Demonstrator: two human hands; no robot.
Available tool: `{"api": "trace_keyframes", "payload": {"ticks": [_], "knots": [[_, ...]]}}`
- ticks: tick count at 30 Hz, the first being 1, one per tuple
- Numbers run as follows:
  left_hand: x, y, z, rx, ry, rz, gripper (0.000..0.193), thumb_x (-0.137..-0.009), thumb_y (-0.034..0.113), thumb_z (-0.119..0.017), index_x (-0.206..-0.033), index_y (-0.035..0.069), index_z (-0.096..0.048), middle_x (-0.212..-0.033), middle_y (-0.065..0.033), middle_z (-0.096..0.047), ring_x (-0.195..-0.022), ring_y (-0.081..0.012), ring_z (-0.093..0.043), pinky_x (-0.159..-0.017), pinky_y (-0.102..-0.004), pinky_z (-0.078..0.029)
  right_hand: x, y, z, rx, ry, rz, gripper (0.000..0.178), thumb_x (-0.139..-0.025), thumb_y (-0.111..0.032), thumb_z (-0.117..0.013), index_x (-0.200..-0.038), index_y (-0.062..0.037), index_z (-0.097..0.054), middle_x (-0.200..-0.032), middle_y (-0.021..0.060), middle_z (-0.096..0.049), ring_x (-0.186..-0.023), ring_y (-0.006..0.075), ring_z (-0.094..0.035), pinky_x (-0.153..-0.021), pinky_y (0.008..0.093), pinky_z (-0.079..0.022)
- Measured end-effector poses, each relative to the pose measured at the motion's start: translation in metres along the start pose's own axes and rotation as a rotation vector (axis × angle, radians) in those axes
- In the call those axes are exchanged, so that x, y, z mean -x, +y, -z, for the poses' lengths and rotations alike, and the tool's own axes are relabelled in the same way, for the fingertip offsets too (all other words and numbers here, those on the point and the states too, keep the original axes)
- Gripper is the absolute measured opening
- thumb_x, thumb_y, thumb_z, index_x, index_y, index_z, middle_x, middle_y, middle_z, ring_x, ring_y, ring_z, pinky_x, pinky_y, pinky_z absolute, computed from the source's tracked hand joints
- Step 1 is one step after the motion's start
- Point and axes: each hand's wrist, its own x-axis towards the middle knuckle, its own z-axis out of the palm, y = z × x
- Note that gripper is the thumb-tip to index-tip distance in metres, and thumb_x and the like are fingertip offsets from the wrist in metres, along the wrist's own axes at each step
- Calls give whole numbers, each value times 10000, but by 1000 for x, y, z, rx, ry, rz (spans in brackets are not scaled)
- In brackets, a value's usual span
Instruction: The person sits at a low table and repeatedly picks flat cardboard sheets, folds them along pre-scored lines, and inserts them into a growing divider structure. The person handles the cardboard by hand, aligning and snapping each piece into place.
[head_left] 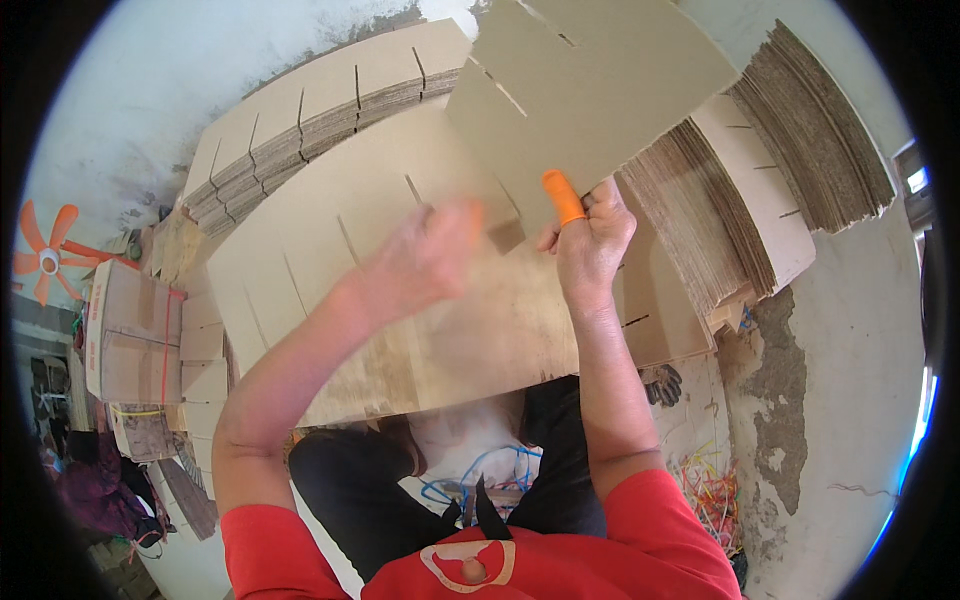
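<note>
Tan, flat cardboard sheet (pixel 600 95), cut with narrow slits, tilts toward 1 o'clock, its lower edge pinched in the right hand (pixel 592 238), which wears an orange finger cover (pixel 563 197). Near the centre, the left hand (pixel 435 258) is curled but blurred; whether it grips anything, I cannot tell. Smooth wood grain shows on the table (pixel 500 350). Rough-edged slit stacks stand at 11 o'clock (pixel 325 125) and 2 o'clock (pixel 690 215), the raised sheet partly covering them. At 9 o'clock sits a strapped carton (pixel 135 340), contents hidden, below an orange fan (pixel 48 262).
</note>
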Motion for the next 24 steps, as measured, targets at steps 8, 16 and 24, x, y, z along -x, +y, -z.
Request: {"api": "trace_keyframes", "payload": {"ticks": [8, 16, 24], "knots": [[-5, -24, -8, 517, 145, 393, 661, -743, 422, -733, -1247, 20, -586, -1162, -130, -619, -1045, -307, -541, -865, -439, -465, 9, 6, -10, 81, -34, -157, 328, -715, 188, -490, -968, 7, -593, -669, 27, -524, -535, 94, -453, -465, 251, -411], [6, -154, -98, -58, -75, 723, 314, -853, 221, -675, -1065, 2, -599, -1026, -146, -650, -1038, -322, -556, -877, -430, -457, 13, 1, -17, 94, -98, -228, 193, -684, 179, -497, -787, 17, -489, -544, 80, -492, -475, 139, -496, -423, 305, -414], [-9, -152, -84, 51, -48, 702, 125, -821, 118, -655, -885, 26, -600, -932, -122, -632, -867, -286, -570, -740, -421, -511, 13, 0, -18, 63, -88, -222, 209, -835, 15, -686, -770, 3, -487, -526, 70, -512, -415, 121, -511, -366, 304, -390]]}}
